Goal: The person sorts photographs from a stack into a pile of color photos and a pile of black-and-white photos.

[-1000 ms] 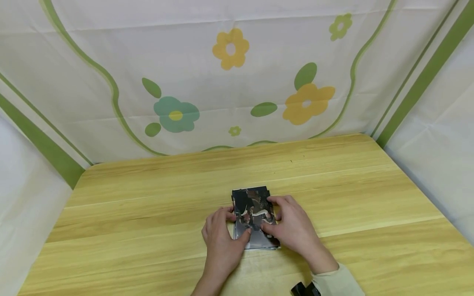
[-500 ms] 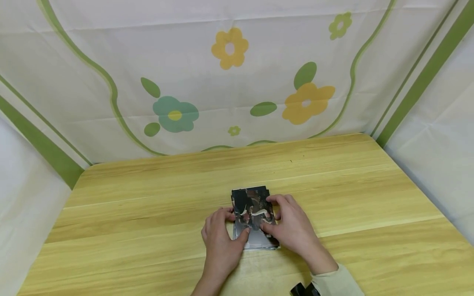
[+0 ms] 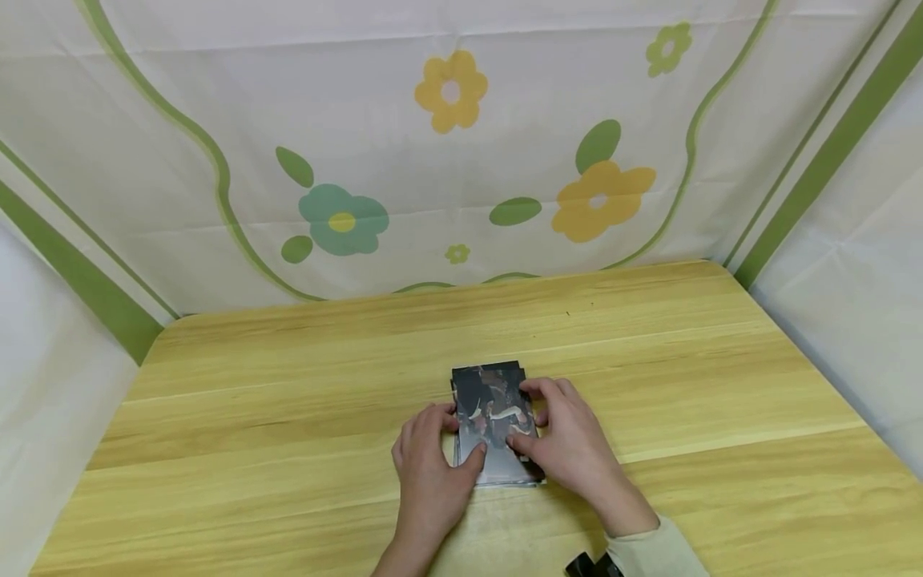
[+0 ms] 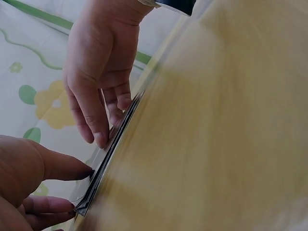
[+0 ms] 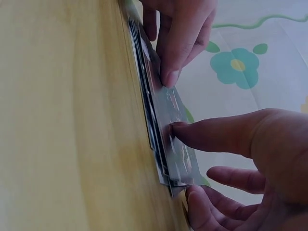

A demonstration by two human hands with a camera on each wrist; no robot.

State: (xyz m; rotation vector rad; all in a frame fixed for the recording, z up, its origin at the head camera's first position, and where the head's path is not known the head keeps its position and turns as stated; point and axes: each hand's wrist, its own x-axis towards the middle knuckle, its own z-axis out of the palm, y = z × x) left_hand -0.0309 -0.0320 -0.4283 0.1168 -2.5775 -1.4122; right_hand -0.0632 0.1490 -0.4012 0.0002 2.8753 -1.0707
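Note:
A stack of dark, glossy picture cards [image 3: 493, 401] lies flat on the wooden table, its edges uneven. My left hand [image 3: 436, 469] holds the stack's left side, thumb on the top card and fingers against the edge. From the other side my right hand [image 3: 575, 445] grips it the same way, its thumb on the top card and its fingers along the right edge. Several layers show edge-on in the stack [image 4: 113, 142] in the left wrist view. In the right wrist view, corners of lower cards stick out from the stack [image 5: 161, 120] near the right fingers.
The wooden table [image 3: 288, 385] spreads out around both hands. Behind it hangs a white cloth [image 3: 404, 160] printed with flowers, and more cloth borders the sides. A small black object [image 3: 593, 565] sits by the right sleeve [image 3: 656, 549] at the bottom edge.
Both hands keep their hold and the stack stays in place. The top card looks paler and shinier now, and the head view has shifted very slightly.

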